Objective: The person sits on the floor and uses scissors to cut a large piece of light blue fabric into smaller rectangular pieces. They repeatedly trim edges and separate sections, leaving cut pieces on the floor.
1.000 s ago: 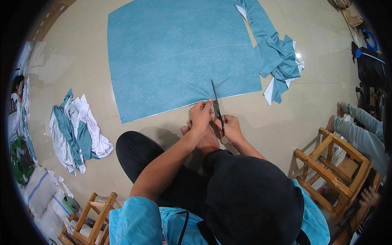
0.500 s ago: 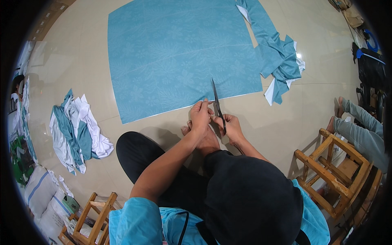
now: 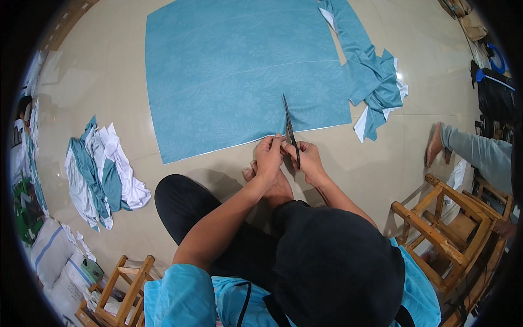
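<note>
A wide blue-green fabric sheet (image 3: 234, 71) with a pale leaf pattern lies flat on the tiled floor ahead of me. My left hand (image 3: 268, 158) pinches its near edge, fingers pressed together. Just right of it, my right hand (image 3: 304, 159) is closed around the handles of a pair of dark scissors (image 3: 289, 121). Their long blades point away from me, at the near edge and over the sheet. How far the blades are parted is hard to see. My bare foot (image 3: 279, 188) rests beneath my hands.
Blue-green and white cloth scraps (image 3: 376, 87) lie along the sheet's right side. Another cloth pile (image 3: 103, 171) is at the left. Wooden stools (image 3: 441, 240) stand low right and low left. Another person's leg (image 3: 474, 147) comes in at the right. White sacks (image 3: 54, 253) sit at the left rim.
The scissors have moved slightly forward over the sheet along with my right hand. My left hand stays at the edge. At the right, the other person's legs have shifted.
</note>
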`<action>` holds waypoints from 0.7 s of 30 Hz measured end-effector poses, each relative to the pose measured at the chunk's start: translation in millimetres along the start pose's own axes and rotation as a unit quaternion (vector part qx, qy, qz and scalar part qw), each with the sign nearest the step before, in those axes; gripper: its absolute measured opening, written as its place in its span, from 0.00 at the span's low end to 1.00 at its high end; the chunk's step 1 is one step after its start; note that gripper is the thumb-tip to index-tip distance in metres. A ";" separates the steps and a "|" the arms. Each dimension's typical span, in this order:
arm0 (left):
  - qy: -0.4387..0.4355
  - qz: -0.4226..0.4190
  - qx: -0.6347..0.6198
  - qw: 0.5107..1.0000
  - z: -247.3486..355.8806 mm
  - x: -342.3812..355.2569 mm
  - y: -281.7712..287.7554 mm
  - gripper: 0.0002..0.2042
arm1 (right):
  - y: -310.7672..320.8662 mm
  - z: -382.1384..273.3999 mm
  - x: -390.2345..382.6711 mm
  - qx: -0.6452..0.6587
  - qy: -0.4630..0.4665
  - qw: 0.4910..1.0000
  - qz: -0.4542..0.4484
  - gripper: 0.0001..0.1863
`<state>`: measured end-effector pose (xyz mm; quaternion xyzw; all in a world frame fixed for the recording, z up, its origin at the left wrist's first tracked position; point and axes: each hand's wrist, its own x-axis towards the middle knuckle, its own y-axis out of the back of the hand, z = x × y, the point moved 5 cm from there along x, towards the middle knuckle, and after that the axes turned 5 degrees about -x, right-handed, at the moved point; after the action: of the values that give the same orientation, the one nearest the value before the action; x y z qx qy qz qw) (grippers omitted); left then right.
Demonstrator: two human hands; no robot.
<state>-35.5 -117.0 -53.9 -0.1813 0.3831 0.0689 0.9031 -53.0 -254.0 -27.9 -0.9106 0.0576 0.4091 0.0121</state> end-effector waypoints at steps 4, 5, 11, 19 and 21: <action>0.005 -0.002 -0.011 1.000 1.1 -0.4 -0.2 0.14 | -0.5 -0.8 1.6 -0.003 0.000 1.000 0.004 0.24; 0.005 -0.005 -0.006 1.000 1.3 -0.2 0.1 0.14 | -0.6 -0.7 1.5 0.000 -0.001 1.000 0.005 0.24; -0.003 -0.008 0.009 1.000 0.3 2.3 1.3 0.14 | -1.2 -1.7 0.2 -0.003 0.000 1.000 0.007 0.23; 0.000 -0.015 0.014 1.000 0.4 2.2 2.4 0.13 | -3.5 -1.9 -2.6 0.001 0.004 1.000 0.006 0.23; 0.008 -0.014 0.007 1.000 0.0 1.4 1.5 0.13 | -4.0 -0.8 -2.2 0.008 -0.001 1.000 0.004 0.23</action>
<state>-34.9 -115.7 -55.4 -0.1808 0.3883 0.0515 0.9022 -53.5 -249.9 -25.8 -0.9100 0.0645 0.4093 0.0174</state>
